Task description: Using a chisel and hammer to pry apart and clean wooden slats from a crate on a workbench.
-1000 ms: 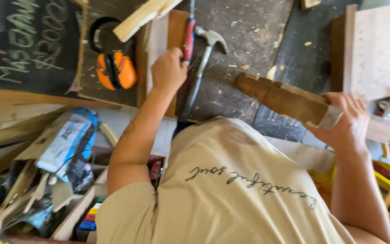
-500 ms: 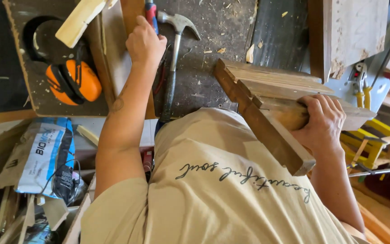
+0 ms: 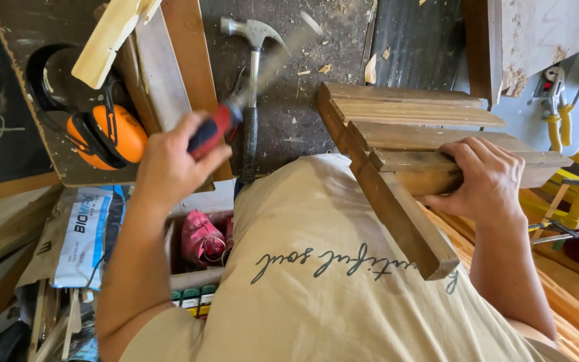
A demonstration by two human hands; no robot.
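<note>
My left hand [image 3: 169,161] is closed around a red-and-black handled tool [image 3: 212,127]; its shaft is a motion blur slanting up to the right. It is raised just left of a steel claw hammer [image 3: 252,87] that lies on the dark workbench [image 3: 303,127]. My right hand [image 3: 484,181] grips a slatted wooden frame [image 3: 397,121] by one slat. The frame rests against my beige shirt, and one long rail [image 3: 403,228] slants down across my chest.
Orange ear muffs [image 3: 105,131] lie at the left beside leaning boards [image 3: 169,74] and a pale wood strip [image 3: 112,40]. A printed bag [image 3: 85,234] and scrap wood fill the lower left. A dusty board [image 3: 537,33] and yellow-handled tool [image 3: 557,100] are at the right.
My left hand has drawn the red-handled tool down and away from the bench top near the hammer. The wooden frame has swung round in front of my chest, slats now facing up.
</note>
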